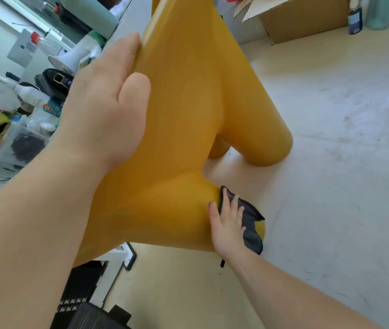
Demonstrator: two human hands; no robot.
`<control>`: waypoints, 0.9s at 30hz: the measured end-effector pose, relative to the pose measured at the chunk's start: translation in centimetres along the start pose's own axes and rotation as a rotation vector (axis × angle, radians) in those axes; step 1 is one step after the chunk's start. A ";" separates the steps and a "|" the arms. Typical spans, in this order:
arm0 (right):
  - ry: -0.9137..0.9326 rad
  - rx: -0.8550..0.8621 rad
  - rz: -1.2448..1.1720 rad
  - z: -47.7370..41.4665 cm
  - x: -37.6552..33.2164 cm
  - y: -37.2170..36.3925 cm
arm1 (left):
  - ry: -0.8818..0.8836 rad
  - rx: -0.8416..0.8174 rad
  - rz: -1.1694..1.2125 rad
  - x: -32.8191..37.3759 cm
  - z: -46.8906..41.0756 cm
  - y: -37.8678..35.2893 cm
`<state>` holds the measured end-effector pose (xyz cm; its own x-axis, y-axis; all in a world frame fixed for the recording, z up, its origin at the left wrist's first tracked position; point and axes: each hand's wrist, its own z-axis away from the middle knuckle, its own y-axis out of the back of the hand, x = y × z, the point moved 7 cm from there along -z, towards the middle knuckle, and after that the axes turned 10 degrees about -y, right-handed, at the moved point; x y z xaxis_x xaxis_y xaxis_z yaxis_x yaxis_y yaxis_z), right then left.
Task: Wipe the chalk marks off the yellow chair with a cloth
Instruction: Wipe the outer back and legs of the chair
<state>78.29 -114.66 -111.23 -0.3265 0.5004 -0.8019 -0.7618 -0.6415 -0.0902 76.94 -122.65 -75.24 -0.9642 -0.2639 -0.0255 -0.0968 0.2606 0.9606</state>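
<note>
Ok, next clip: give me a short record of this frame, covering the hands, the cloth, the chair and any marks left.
chair: glossy yellow plastic chair, on the pale floor
left hand: left hand grips the chair's upper edge
right hand: right hand, fingers spread, presses the dark grey cloth against a lower leg
marks: one faint streak shows left of the cloth
background: brown cardboard box

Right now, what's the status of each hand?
Left hand: grips the yellow chair by its edge.
Right hand: open, pressing the dark cloth flat against the chair.
</note>
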 end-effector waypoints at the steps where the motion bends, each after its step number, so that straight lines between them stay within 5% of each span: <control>1: 0.007 0.009 -0.006 0.8 0.0 -0.4 | 0.001 0.010 0.026 0.0 0.0 0.1; 9: 0.667 0.008 0.092 13.7 -10.3 -5.1 | -0.050 -0.025 -0.073 -0.3 1.6 0.6; 11: 0.678 0.075 0.154 11.9 -8.6 -4.7 | -0.012 -0.049 -0.111 -1.3 3.6 1.3; 18: 0.244 0.070 0.119 6.6 -0.8 -4.0 | 0.130 0.002 -0.052 -7.6 15.7 4.4; 27: 0.703 0.104 0.158 8.2 -8.2 -1.4 | 0.082 -0.022 -0.049 -8.1 15.8 5.3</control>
<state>77.48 -113.12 -99.67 -0.0265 -0.1079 -0.9938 -0.7959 -0.5993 0.0863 80.31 -104.48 -74.30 -0.9350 -0.3510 -0.0508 -0.1370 0.2253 0.9646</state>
